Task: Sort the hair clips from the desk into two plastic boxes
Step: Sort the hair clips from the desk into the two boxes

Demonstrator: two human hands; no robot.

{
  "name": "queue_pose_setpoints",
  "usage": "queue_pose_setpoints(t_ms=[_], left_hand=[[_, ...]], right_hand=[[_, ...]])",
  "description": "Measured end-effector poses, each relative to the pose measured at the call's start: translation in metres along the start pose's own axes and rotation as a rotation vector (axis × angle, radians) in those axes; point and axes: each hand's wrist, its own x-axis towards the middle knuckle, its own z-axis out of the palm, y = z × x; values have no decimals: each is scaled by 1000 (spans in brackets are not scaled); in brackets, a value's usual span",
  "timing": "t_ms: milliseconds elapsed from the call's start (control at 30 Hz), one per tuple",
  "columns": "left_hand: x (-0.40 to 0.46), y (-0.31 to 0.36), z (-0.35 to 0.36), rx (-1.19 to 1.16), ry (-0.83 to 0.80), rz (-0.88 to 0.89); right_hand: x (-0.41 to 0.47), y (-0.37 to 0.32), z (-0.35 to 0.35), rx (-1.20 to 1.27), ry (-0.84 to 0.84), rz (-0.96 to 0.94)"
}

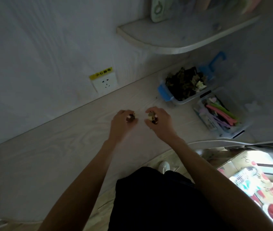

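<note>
2 hands over the desk (49,147), side by side, not touching. Left hand (121,125) curled around a small brown hair clip (130,118). Right hand (161,124) curled around a dark-and-gold clip (152,117). Beyond and right of that grip, blue-latched box (165,94) heaped with dark clips (185,83). Further right, clear box (237,129) holding long pink, green and purple clips (220,115).
</note>
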Motion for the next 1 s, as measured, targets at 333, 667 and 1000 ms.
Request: queue_pose_setpoints(t_ms=[333,667,1000], left_hand=[[76,138,41,-4,45,253],[69,113,74,298,72,237],[60,112,76,222,0,142]], right_hand=[[59,31,-140,-119,217,-58],[62,68,-140,-332,-5,-291],[85,83,-133,-495,-259,-538]])
